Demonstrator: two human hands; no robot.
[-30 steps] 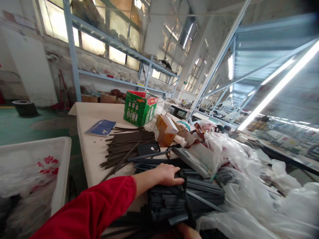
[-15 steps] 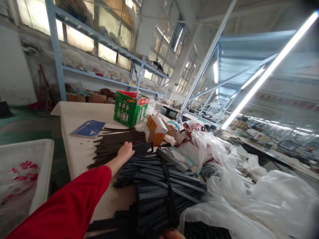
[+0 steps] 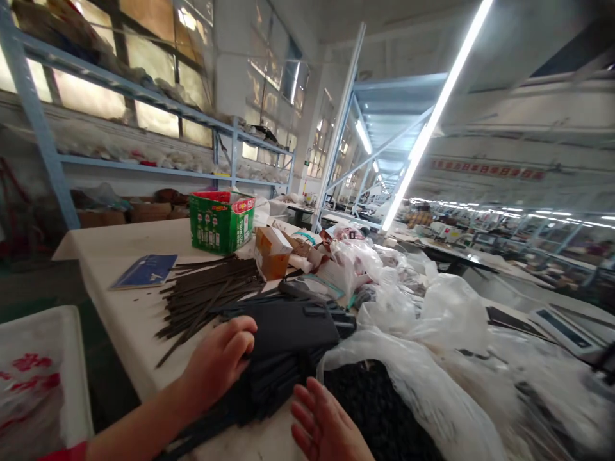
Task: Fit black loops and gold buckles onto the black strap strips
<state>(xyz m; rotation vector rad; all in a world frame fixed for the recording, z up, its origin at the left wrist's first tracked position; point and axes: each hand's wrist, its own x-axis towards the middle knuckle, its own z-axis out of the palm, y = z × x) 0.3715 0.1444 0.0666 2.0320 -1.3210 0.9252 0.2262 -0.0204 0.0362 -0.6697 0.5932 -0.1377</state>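
Observation:
My left hand (image 3: 218, 358) is closed, pinching the left edge of a smooth black flat panel (image 3: 291, 330). The panel lies over a pile of dark strips (image 3: 276, 384); a small slot-like piece shows near its upper right corner. Just below and to the right, my right hand (image 3: 329, 419) has its fingers stretched out and holds nothing. Beside it sits a clear plastic bag (image 3: 408, 365) full of small black pieces (image 3: 375, 397). Brown-black strips (image 3: 202, 294) are spread on the table beyond my left hand.
A green carton (image 3: 218, 227) and a blue booklet (image 3: 144, 271) are at the table's far left. An orange-brown box (image 3: 271, 256) stands mid-table. Clear bags (image 3: 456, 307) crowd the right side, near a scale-like device (image 3: 564, 330). A white bin (image 3: 79, 371) is at lower left.
My left hand has come back toward me with the black panel, from the far strips to above the nearer pile. My right hand has risen into view, open. The camera view has turned right.

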